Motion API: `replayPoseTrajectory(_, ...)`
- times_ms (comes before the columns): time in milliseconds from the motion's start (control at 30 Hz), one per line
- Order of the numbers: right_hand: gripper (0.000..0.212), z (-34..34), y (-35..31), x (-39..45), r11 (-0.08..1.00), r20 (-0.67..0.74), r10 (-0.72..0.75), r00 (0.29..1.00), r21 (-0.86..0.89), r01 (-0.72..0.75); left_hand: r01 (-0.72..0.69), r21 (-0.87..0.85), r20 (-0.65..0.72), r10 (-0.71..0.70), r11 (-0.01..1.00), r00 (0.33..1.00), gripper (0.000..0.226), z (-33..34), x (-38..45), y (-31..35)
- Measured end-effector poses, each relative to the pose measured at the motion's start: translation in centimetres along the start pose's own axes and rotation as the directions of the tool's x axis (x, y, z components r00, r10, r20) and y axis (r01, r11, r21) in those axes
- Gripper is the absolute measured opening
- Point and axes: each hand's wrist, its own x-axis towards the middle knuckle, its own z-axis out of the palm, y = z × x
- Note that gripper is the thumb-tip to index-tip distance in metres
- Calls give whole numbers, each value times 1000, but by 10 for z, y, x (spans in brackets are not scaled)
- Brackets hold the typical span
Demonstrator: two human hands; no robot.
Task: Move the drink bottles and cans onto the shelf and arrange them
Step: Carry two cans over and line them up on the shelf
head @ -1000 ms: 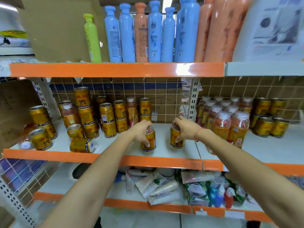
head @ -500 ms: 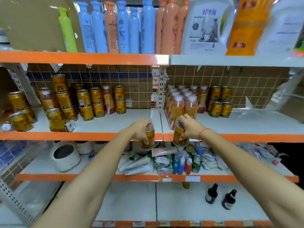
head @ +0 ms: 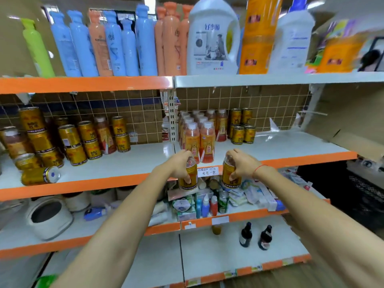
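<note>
Head cam: left hand [head: 180, 165] is gripping a can [head: 188, 178] from the top, right hand [head: 242, 164] is gripping another can [head: 231, 177], both hanging just off the shelf [head: 291, 147] edge. Top-only fingers could slip, or they're clipping the bottles [head: 199, 140] going in.

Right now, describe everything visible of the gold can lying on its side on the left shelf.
The gold metal can lying on its side rests near the front orange edge of the white middle shelf, its silver end with a blue mark facing right. Dark lettering bands its body. It lies just in front of the upright stacked gold cans; neither hand touches it.
</note>
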Motion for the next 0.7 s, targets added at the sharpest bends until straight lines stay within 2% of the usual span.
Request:
replayPoseTrajectory(333, 68, -10, 30, -10, 995, -58, 94, 994, 31, -92, -141, 15, 45, 140, 990, 989, 83, 4, 38, 26)
replayPoseTrajectory(700, 81, -20, 101, -8, 982, -78, 178, 981, 76, -172, -195, 26, 92, 192, 980, 977, 85, 23, 99, 83)
